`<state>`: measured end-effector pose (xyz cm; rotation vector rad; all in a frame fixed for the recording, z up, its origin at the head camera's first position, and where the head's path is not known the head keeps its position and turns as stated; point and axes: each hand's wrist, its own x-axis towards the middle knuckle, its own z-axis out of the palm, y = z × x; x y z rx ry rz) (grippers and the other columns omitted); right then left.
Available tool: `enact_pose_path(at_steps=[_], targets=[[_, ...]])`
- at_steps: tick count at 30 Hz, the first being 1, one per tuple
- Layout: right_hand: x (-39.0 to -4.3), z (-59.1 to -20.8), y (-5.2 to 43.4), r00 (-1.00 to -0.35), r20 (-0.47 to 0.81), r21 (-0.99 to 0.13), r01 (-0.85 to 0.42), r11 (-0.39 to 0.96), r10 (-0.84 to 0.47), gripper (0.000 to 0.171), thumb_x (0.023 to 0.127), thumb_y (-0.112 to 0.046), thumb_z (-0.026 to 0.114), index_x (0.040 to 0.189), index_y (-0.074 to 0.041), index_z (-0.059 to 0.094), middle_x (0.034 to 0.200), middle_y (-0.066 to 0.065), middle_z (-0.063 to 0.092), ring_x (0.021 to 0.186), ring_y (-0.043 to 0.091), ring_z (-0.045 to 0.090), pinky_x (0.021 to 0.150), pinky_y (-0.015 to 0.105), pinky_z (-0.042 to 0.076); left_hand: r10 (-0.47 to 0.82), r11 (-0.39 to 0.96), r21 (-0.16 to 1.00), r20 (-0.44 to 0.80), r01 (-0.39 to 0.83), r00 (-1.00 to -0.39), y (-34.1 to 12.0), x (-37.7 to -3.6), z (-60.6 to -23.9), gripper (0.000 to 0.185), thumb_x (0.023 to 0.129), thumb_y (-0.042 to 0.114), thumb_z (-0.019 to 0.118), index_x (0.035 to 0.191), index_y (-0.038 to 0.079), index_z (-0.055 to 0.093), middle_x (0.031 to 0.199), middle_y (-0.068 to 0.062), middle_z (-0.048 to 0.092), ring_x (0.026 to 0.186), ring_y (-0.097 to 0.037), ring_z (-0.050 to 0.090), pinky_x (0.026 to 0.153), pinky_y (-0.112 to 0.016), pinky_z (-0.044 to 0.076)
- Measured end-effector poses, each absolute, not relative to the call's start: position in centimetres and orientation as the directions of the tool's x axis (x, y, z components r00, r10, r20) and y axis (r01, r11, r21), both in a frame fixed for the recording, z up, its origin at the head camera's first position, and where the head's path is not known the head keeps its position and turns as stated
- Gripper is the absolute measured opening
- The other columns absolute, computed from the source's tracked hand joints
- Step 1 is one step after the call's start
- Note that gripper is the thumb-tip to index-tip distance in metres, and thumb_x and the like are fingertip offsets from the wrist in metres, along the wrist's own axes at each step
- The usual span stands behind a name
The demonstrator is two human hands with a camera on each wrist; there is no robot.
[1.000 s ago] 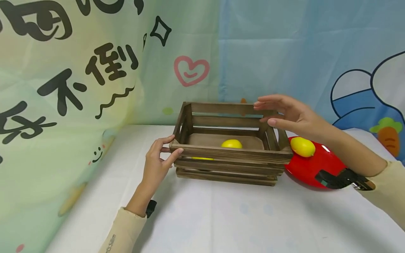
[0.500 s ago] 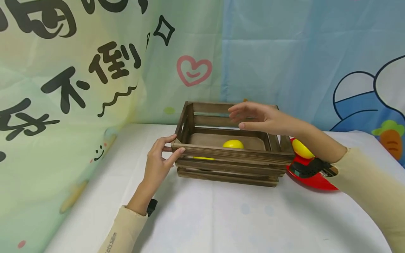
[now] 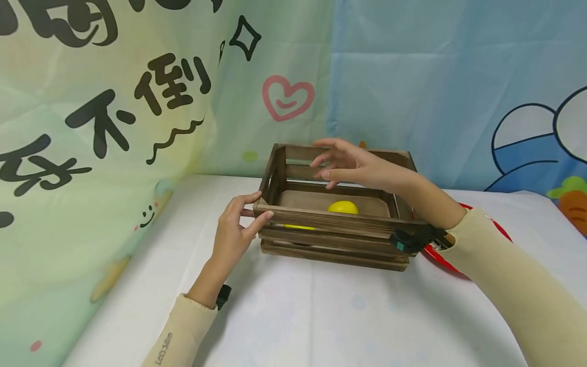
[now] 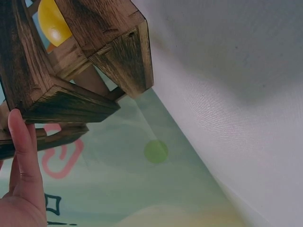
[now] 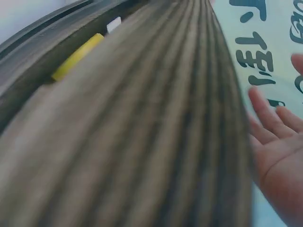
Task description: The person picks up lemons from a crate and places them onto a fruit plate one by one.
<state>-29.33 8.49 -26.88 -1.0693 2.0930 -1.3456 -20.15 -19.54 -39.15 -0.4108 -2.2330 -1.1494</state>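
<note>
A brown slatted wooden crate (image 3: 335, 250) stands on the white-covered table. My left hand (image 3: 236, 227) grips its near left corner, with the thumb on the front rail and the fingers at the left side. In the left wrist view, a fingertip touches the slat's end. My right hand (image 3: 346, 163) is held over the crate's opening with fingers spread and nothing in them. A yellow lemon (image 3: 343, 207) lies inside the crate. Another bit of yellow (image 3: 300, 227) shows through the gap between the front slats.
To the crate's right is a red plate (image 3: 442, 261), partly hidden by my right forearm and sleeve. A printed cloth backdrop (image 3: 390, 92) hangs close behind the crate and along the left. White tabletop (image 3: 284, 316) spreads in front.
My right hand has moved left, from over the crate's right end to over its middle. My forearm now hides the lemon on the red plate. The left hand keeps its grip.
</note>
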Motion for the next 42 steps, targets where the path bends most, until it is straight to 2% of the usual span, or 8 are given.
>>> enact_pose_path(at_steps=[6, 16, 21, 26, 32, 36, 39, 42], targets=[[-30.4, -26.6, 7.6, -0.570, -0.092, -0.881, -0.336, 0.333, -0.816, 0.060, 0.100, -0.018, 0.056, 0.152, -0.013, 0.027, 0.138, 0.015, 0.047, 0.122, 0.034, 0.052, 0.097, 0.050, 0.050, 0.006, 0.585, 0.634, 0.620, 0.505, -0.785, -19.6, -20.3, -39.2, 0.044, 0.086, 0.019, 0.076, 0.125, 0.006, 0.061, 0.117, -0.010, 0.063, 0.088, -0.023, 0.066, 0.059, -0.030, 0.056], [-31.4, -25.9, 6.4, -0.509, -0.206, -0.861, -0.311, 0.401, -0.836, 0.049, 0.100, -0.019, 0.056, 0.146, -0.012, 0.040, 0.135, 0.011, 0.051, 0.119, 0.028, 0.053, 0.099, 0.049, 0.048, 0.002, 0.575, 0.647, 0.612, 0.502, -0.791, -19.7, -20.4, -39.4, 0.043, 0.086, 0.019, 0.076, 0.125, 0.007, 0.062, 0.117, -0.009, 0.063, 0.089, -0.023, 0.066, 0.060, -0.029, 0.056], [-31.9, -24.8, 6.1, -0.434, -0.242, -0.840, -0.354, 0.411, -0.868, 0.040, 0.101, -0.019, 0.055, 0.139, -0.008, 0.050, 0.132, 0.011, 0.054, 0.119, 0.032, 0.054, 0.099, 0.044, 0.049, -0.003, 0.570, 0.654, 0.608, 0.498, -0.794, -19.6, -20.5, -39.5, 0.043, 0.086, 0.020, 0.076, 0.125, 0.008, 0.062, 0.117, -0.009, 0.063, 0.089, -0.023, 0.066, 0.060, -0.029, 0.056], [-32.7, -23.9, 5.8, -0.380, -0.300, -0.820, -0.366, 0.441, -0.875, 0.039, 0.100, -0.019, 0.056, 0.137, -0.007, 0.051, 0.134, 0.011, 0.053, 0.119, 0.032, 0.056, 0.100, 0.042, 0.049, -0.006, 0.571, 0.647, 0.618, 0.505, -0.786, -19.6, -20.4, -39.4, 0.044, 0.086, 0.020, 0.077, 0.125, 0.008, 0.062, 0.116, -0.009, 0.063, 0.089, -0.024, 0.066, 0.059, -0.031, 0.056], [-35.3, -24.8, 5.8, -0.366, -0.279, -0.868, -0.300, 0.397, -0.888, 0.044, 0.095, -0.010, 0.064, 0.137, -0.005, 0.051, 0.137, 0.014, 0.051, 0.126, 0.039, 0.049, 0.101, 0.042, 0.048, -0.001, 0.573, 0.636, 0.631, 0.517, -0.775, -19.7, -20.7, -39.8, 0.045, 0.084, 0.020, 0.078, 0.124, 0.008, 0.062, 0.114, -0.009, 0.064, 0.085, -0.021, 0.067, 0.058, -0.028, 0.054], [-36.7, -26.1, 5.9, -0.365, -0.260, -0.910, -0.218, 0.353, -0.894, 0.053, 0.091, -0.002, 0.067, 0.140, -0.002, 0.047, 0.143, 0.017, 0.046, 0.127, 0.040, 0.049, 0.102, 0.044, 0.048, 0.001, 0.567, 0.647, 0.619, 0.511, -0.785, -19.6, -20.6, -40.0, 0.044, 0.085, 0.021, 0.078, 0.124, 0.008, 0.063, 0.114, -0.009, 0.064, 0.085, -0.022, 0.066, 0.059, -0.035, 0.056], [-37.4, -26.7, 5.7, -0.349, -0.259, -0.914, -0.213, 0.345, -0.901, 0.060, 0.090, -0.001, 0.068, 0.144, -0.002, 0.042, 0.145, 0.020, 0.042, 0.127, 0.038, 0.050, 0.102, 0.044, 0.048, -0.004, 0.564, 0.654, 0.613, 0.505, -0.790, -19.7, -20.6, -39.8, 0.043, 0.085, 0.021, 0.078, 0.124, 0.008, 0.063, 0.115, -0.008, 0.064, 0.087, -0.022, 0.066, 0.059, -0.039, 0.056], [-38.1, -27.0, 5.2, -0.320, -0.252, -0.909, -0.246, 0.337, -0.913, 0.068, 0.090, -0.002, 0.069, 0.149, -0.004, 0.035, 0.149, 0.021, 0.038, 0.131, 0.035, 0.047, 0.101, 0.044, 0.048, -0.010, 0.566, 0.652, 0.618, 0.505, -0.786, -19.8, -20.7, -39.6, 0.044, 0.085, 0.022, 0.078, 0.124, 0.009, 0.063, 0.115, -0.006, 0.064, 0.088, -0.021, 0.065, 0.060, -0.035, 0.056]])
